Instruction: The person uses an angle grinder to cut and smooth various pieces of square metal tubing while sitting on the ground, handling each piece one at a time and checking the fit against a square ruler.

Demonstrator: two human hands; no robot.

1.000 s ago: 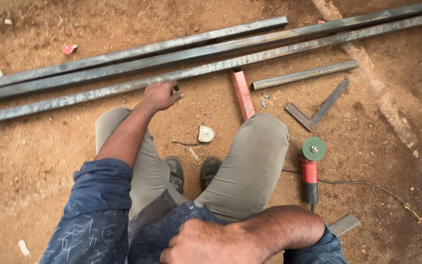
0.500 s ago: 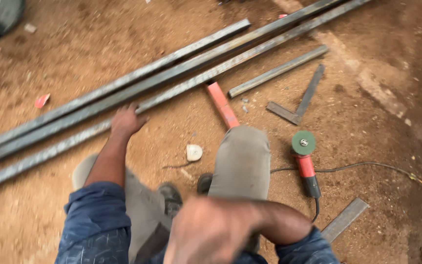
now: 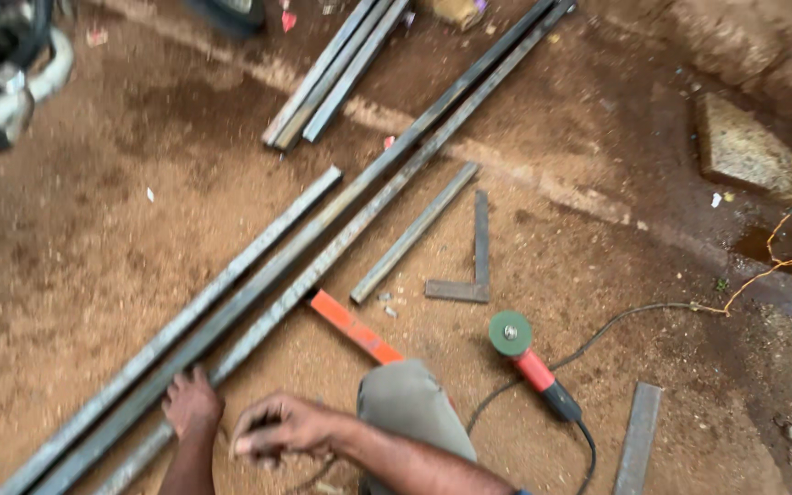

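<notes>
Bare dirt [image 3: 93, 275] left, long bars [image 3: 323, 238] across mid, grinder [image 3: 533, 367] right.

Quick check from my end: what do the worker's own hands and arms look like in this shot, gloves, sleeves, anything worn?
Both hands are bare: no gloves, rings or watch show on the left hand or the right hand. Both forearms in view are uncovered too, with no sleeve reaching them in this frame. The right forearm runs off the bottom edge. The picture is slightly motion-blurred, so fine marks cannot be told.

The left hand [image 3: 192, 403] rests on long steel bars [image 3: 258, 293] lying on the dirt; the right hand [image 3: 279, 427] hovers curled just beside it (blurred). An orange level [image 3: 352, 326], a square [image 3: 471, 266] and a grinder [image 3: 532, 363] lie near — all apart.
</notes>
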